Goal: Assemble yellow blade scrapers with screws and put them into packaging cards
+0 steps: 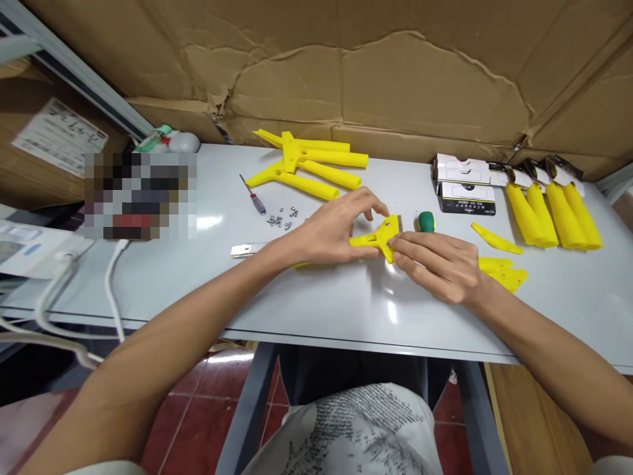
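A yellow scraper [388, 231] with a metal blade along its right edge is held above the white table. My left hand [333, 227] is closed around its handle, with a finger and thumb near the head. My right hand [440, 260] has its fingers pressed together at the lower part of the head, by a screw; whether a small part is between the fingertips is hidden. Just beyond my right hand lies a screwdriver's green handle [426, 221]. Loose screws [281, 220] lie left of my left hand, and silver blades [247, 250] sit partly under my left forearm.
Several yellow scraper handles [316, 158] lie at the back, near a small screwdriver [256, 200]. On the right are packaged yellow handles [558, 214], black-and-white boxes [465, 183] and loose yellow pieces [504, 274]. White cables [111, 284] hang at the left; cardboard [395, 86] stands behind.
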{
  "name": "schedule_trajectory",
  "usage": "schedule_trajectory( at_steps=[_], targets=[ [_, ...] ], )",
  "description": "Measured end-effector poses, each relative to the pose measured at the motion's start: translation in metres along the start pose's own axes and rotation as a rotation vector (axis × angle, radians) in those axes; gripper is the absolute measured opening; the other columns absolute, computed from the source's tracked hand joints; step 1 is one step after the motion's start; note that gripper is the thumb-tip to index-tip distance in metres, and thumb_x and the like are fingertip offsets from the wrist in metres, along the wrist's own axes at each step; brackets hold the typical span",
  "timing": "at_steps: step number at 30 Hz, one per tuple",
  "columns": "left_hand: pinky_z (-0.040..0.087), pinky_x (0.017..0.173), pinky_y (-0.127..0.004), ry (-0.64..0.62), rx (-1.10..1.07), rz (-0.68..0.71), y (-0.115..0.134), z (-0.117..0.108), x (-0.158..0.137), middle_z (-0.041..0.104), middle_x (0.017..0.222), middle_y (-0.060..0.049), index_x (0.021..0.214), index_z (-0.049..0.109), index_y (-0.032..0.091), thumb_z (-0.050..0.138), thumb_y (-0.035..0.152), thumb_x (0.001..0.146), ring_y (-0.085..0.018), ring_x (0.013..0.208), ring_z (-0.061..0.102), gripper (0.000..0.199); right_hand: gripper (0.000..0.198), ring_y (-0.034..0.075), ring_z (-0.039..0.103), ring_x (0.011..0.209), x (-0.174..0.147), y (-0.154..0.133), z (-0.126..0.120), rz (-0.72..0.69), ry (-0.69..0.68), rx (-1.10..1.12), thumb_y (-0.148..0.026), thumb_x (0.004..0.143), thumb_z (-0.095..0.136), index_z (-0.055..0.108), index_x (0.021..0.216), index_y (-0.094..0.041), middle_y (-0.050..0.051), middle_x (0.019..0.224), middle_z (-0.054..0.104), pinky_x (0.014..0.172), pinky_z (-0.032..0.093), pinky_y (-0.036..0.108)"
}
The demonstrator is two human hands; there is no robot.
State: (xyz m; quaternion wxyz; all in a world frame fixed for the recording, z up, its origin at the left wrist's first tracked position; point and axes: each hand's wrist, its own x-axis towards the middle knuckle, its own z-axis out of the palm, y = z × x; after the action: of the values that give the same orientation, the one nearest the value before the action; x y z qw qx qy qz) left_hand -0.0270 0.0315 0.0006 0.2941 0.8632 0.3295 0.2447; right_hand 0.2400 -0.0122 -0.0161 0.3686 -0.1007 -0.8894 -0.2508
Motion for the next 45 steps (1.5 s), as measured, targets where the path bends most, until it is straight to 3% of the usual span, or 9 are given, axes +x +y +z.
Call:
schedule_trajectory(
  at_steps=[5, 11, 15, 19, 23, 26, 31, 37, 45],
  targets=[
    [0.067, 0.085, -0.033, -0.083, -0.480, -0.202, 0.004, -0.004, -0.001, 0.061, 0.156, -0.017, 0.154, 0.058, 0.027, 0.105, 0.045, 0.073, -0.025, 0.120, 0.076, 0.095, 0.032, 0.022, 0.086, 0.094, 0.010, -0.001, -0.010, -0.102, 0.028, -0.066, -0.006, 0.093, 0.083, 0.062, 0.073, -0.021, 0.007, 0.101, 0.088, 0.059, 0.064, 0.028],
    [0.061, 0.065, -0.027, -0.213, -0.837, -0.294, 0.014, 0.002, -0.003, 0.079, 0.108, -0.005, 0.157, 0.051, 0.027, 0.091, 0.022, 0.088, -0.016, 0.079, 0.078, 0.080, 0.033, 0.022, 0.085, 0.104, 0.007, -0.002, -0.009, -0.126, 0.015, -0.030, -0.011, 0.097, 0.080, 0.058, 0.075, -0.023, 0.006, 0.108, 0.088, 0.064, 0.065, 0.032],
    [0.059, 0.062, -0.023, -0.187, -0.931, -0.339, 0.019, 0.003, -0.003, 0.078, 0.098, -0.001, 0.148, 0.050, 0.024, 0.091, 0.019, 0.087, -0.012, 0.070, 0.075, 0.074, 0.026, 0.022, 0.081, 0.103, 0.002, -0.004, -0.002, 0.019, 0.081, -0.012, -0.006, 0.096, 0.078, 0.062, 0.086, -0.023, 0.007, 0.108, 0.085, 0.073, 0.069, 0.034],
    [0.058, 0.062, -0.022, -0.154, -0.916, -0.327, 0.019, 0.003, -0.002, 0.079, 0.094, 0.001, 0.150, 0.048, 0.024, 0.091, 0.018, 0.086, -0.011, 0.069, 0.075, 0.077, 0.020, 0.022, 0.078, 0.098, 0.001, -0.009, 0.007, 0.403, 0.145, 0.092, -0.008, 0.098, 0.074, 0.065, 0.106, -0.024, 0.009, 0.114, 0.081, 0.080, 0.070, 0.040],
    [0.061, 0.069, -0.022, -0.082, -0.905, -0.318, 0.016, 0.004, -0.001, 0.082, 0.098, -0.001, 0.153, 0.043, 0.025, 0.088, 0.015, 0.087, -0.012, 0.076, 0.079, 0.081, 0.021, 0.014, 0.075, 0.076, 0.001, -0.012, 0.013, 0.956, 0.180, 0.576, -0.025, 0.102, 0.079, 0.062, 0.113, -0.024, 0.002, 0.099, 0.077, 0.067, 0.069, 0.028],
    [0.060, 0.069, -0.023, -0.033, -0.896, -0.306, 0.012, 0.005, 0.000, 0.082, 0.098, 0.000, 0.151, 0.043, 0.027, 0.091, 0.018, 0.085, -0.014, 0.079, 0.081, 0.082, 0.024, 0.012, 0.073, 0.060, 0.002, -0.012, 0.014, 1.192, 0.182, 0.928, -0.040, 0.106, 0.078, 0.061, 0.108, -0.024, -0.003, 0.081, 0.074, 0.054, 0.064, 0.022],
    [0.062, 0.079, -0.027, 0.114, -0.719, -0.182, 0.014, 0.008, 0.000, 0.080, 0.101, 0.002, 0.147, 0.047, 0.028, 0.088, 0.021, 0.085, -0.015, 0.089, 0.082, 0.075, 0.038, 0.014, 0.076, 0.056, 0.003, -0.014, 0.014, 1.259, 0.039, 1.196, -0.054, 0.103, 0.081, 0.062, 0.109, -0.022, -0.002, 0.076, 0.077, 0.053, 0.065, 0.023],
    [0.062, 0.087, -0.029, 0.152, -0.585, -0.125, 0.023, 0.014, -0.002, 0.079, 0.100, 0.002, 0.150, 0.047, 0.028, 0.087, 0.025, 0.086, -0.015, 0.093, 0.080, 0.075, 0.046, 0.015, 0.076, 0.058, 0.003, -0.019, 0.013, 1.303, -0.070, 1.153, -0.060, 0.098, 0.085, 0.065, 0.100, -0.019, 0.000, 0.075, 0.078, 0.058, 0.066, 0.026],
    [0.061, 0.085, -0.028, 0.132, -0.523, -0.118, 0.023, 0.017, -0.003, 0.079, 0.100, 0.002, 0.154, 0.047, 0.027, 0.084, 0.027, 0.089, -0.015, 0.090, 0.079, 0.075, 0.049, 0.014, 0.074, 0.055, 0.006, -0.020, 0.011, 1.320, -0.066, 1.121, -0.060, 0.094, 0.090, 0.065, 0.091, -0.019, 0.000, 0.068, 0.076, 0.056, 0.062, 0.024]
  ],
)
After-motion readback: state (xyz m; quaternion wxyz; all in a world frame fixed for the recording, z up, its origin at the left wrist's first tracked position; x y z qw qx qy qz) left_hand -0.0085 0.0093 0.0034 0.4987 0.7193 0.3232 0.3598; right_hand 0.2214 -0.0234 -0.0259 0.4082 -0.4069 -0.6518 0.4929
